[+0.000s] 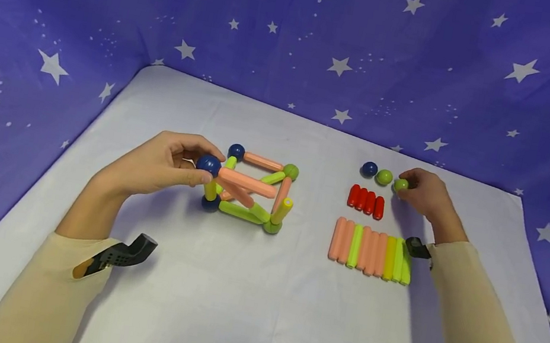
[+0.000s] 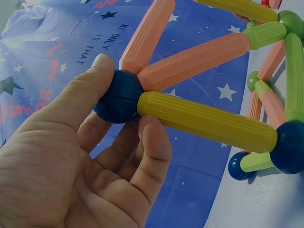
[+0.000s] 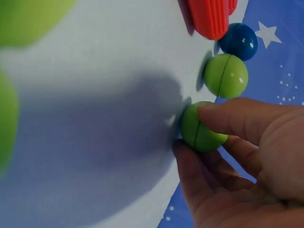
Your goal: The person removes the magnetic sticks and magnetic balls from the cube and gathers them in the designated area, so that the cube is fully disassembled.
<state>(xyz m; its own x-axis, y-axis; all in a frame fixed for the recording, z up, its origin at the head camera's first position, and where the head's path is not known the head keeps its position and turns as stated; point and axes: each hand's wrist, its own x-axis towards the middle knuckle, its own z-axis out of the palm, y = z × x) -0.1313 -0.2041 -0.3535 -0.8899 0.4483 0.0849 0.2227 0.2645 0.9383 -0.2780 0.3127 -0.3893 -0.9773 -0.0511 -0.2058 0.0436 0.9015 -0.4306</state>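
Note:
My left hand (image 1: 165,163) grips a dark blue ball (image 2: 118,96) at an upper corner of a frame built from coloured sticks and balls. From that ball run a yellow stick (image 2: 209,121), which stands on a lower blue ball (image 1: 210,202), and two pink sticks, one of them (image 1: 247,183) sticking out to the right. Another yellow stick (image 1: 282,211) rises from the frame's front right green ball (image 1: 273,226). Over on the right, my right hand (image 1: 425,192) pinches a green ball (image 3: 202,128) between thumb and fingers at the end of a short row.
Beside the pinched ball lie another green ball (image 1: 384,177) and a blue ball (image 1: 369,169). Several short red sticks (image 1: 369,203) lie in front of them. Nearer still is a row of long pink, green and yellow sticks (image 1: 372,252). A starry purple cloth (image 1: 296,37) hangs behind the white table.

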